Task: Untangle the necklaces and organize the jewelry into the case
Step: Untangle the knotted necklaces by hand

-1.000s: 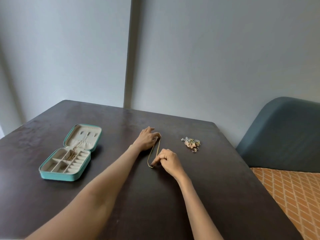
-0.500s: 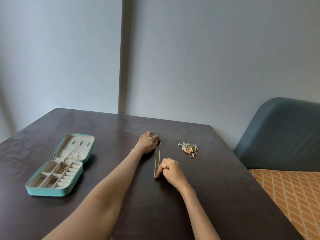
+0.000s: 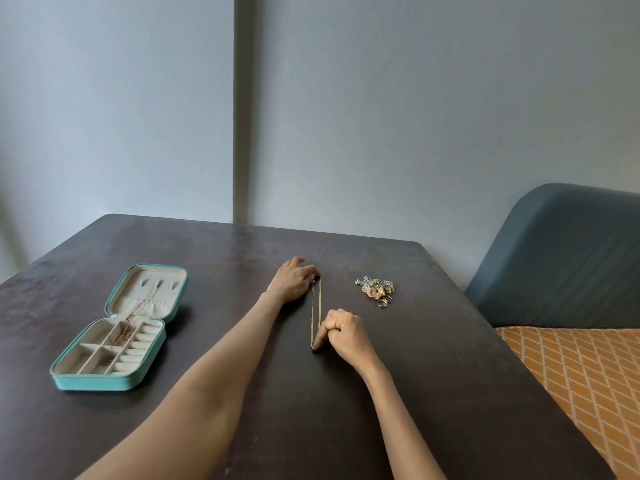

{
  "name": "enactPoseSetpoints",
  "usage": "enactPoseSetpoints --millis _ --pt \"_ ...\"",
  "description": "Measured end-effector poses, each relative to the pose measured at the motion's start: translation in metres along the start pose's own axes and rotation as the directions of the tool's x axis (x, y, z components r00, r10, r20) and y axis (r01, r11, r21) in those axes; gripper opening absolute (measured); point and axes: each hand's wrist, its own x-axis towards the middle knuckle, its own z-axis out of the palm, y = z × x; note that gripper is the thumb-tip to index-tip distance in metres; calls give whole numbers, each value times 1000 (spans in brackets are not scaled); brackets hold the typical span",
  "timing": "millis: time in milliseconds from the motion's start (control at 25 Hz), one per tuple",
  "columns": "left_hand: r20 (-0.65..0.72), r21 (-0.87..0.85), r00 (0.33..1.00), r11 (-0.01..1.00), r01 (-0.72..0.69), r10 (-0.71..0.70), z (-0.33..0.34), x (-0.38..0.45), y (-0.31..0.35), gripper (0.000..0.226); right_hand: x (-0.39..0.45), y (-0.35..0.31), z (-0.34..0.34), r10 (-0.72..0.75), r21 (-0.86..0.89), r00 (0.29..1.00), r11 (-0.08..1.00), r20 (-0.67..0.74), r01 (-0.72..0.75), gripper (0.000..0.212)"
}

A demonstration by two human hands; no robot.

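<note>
A gold necklace (image 3: pixel 316 311) lies stretched in a narrow loop on the dark table (image 3: pixel 433 358). My left hand (image 3: pixel 294 280) holds its far end with fingertips at the clasp. My right hand (image 3: pixel 341 329), fingers curled, pins the near end of the loop with its index fingertip. A small pile of rings and earrings (image 3: pixel 375 291) lies to the right of the necklace. The teal jewelry case (image 3: pixel 117 329) stands open at the left, with a thin chain draped across its lid and compartments.
A blue-grey upholstered chair back (image 3: pixel 568 254) and an orange patterned cushion (image 3: pixel 588 379) sit beyond the table's right edge. A grey wall rises behind the table.
The necklace loop has been pulled straighter and narrower between my two hands. The camera view has tilted up and shifted slightly.
</note>
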Motion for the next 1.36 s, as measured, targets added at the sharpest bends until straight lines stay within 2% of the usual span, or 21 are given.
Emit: enactPoseSetpoints --millis 200,280,440,520,640,760,800,920,1000,1080,1240,1360 --pt "-54 -239 998 971 11 -25 -8 -11 1 33 1 1 -2 79 158 990 986 -115 -60 61" --pt "-23 -322 998 945 51 -61 -22 -24 4 34 3 -1 0 98 232 984 971 -148 -62 59" --pt "56 -235 997 971 -34 48 -61 -61 3 31 8 -23 17 197 307 932 946 -303 -101 43" --pt "3 -164 996 982 -88 90 -81 -88 -7 27 15 -53 37 171 237 926 967 -335 -93 32" --pt "-156 -85 985 992 -92 78 -112 -124 -28 27 29 -97 74 138 157 966 982 -220 -105 23" --pt "-206 20 975 997 -77 80 -150 -151 -56 25 36 -128 113 245 228 969 944 -3 -238 8" --pt "-207 59 976 996 -61 72 -161 -160 -68 24 37 -134 126 269 246 962 930 49 -272 9" --pt "-220 129 975 990 51 -22 -187 -184 -105 22 34 -156 147 255 162 959 948 121 -272 47" --pt "-143 109 982 984 138 -122 -193 -199 -124 19 33 -164 154 243 93 961 962 135 -256 52" --pt "-25 66 986 984 164 -162 -189 -212 -138 17 32 -166 158 234 71 960 966 157 -247 49" --pt "82 -56 991 993 108 -103 -178 -222 -151 22 39 -168 161 237 125 964 960 124 -252 48" --pt "126 -30 989 996 88 -84 -177 -223 -149 23 39 -168 160 214 179 976 959 49 -220 37"
